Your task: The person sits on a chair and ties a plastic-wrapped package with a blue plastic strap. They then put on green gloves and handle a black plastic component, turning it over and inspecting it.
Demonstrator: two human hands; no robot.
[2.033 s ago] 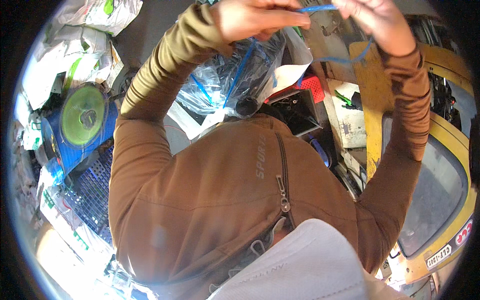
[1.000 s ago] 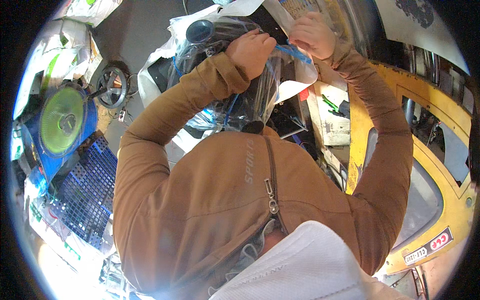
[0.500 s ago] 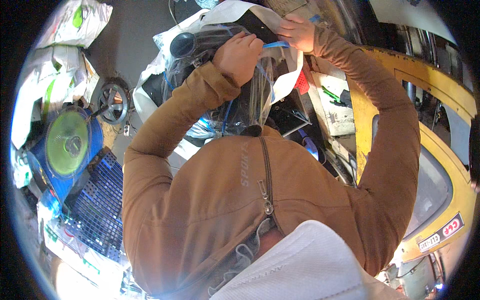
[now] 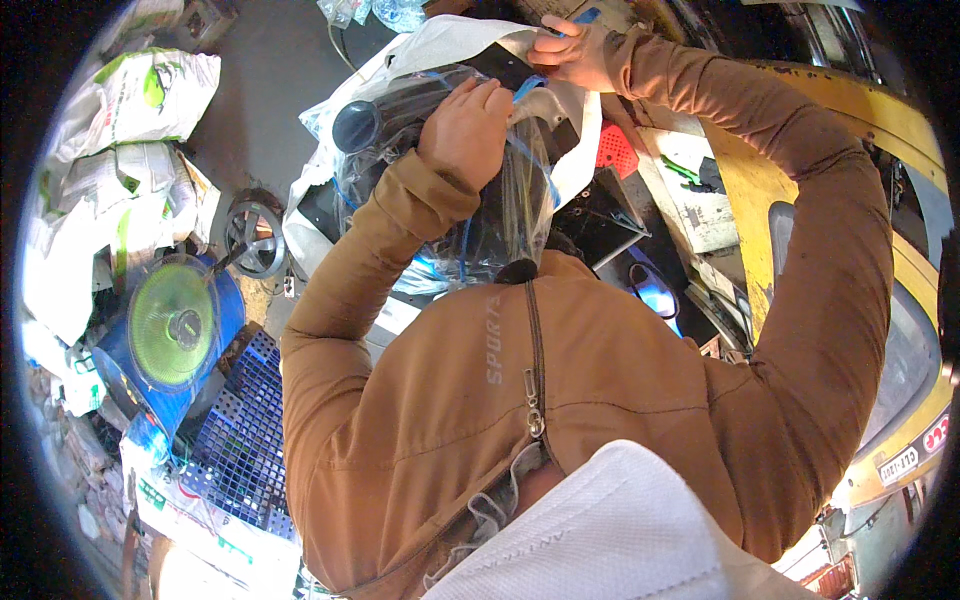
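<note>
At the far middle, in front of the jacket (image 4: 450, 420), sits a dark bundle (image 4: 505, 215) in clear plastic, with a white sheet (image 4: 455, 40) spread around its far and side edges. The sheet probably lies there as an outer layer, to guard what the plastic covers. Blue tie (image 4: 528, 88) crosses the bundle and spans the short gap between the two hands. The left hand (image 4: 465, 135) is curled narrow over the plastic, apparently pinching the tie where it comes out by the fingers; its fingertips are turned away, so the exact grip cannot be told. Resting low, it seems to pin the tie against the bundle. Farther off and to the right, the right hand (image 4: 570, 58) is bent around the tie, whose loose end pokes out beyond its fingers, at the sheet's edge. Set apart like this, the hands likely hold the strand fairly straight between them. A round dark cap (image 4: 357, 126) shows left of the left hand.

To the right are a red basket (image 4: 616, 150) and a yellow machine (image 4: 745, 200). On the left, a green fan (image 4: 173, 322) tilts beside a grid crate (image 4: 240, 440), perhaps aimed to cool the worker, and white sacks (image 4: 140, 100) are piled beyond, seemingly out of the way.
</note>
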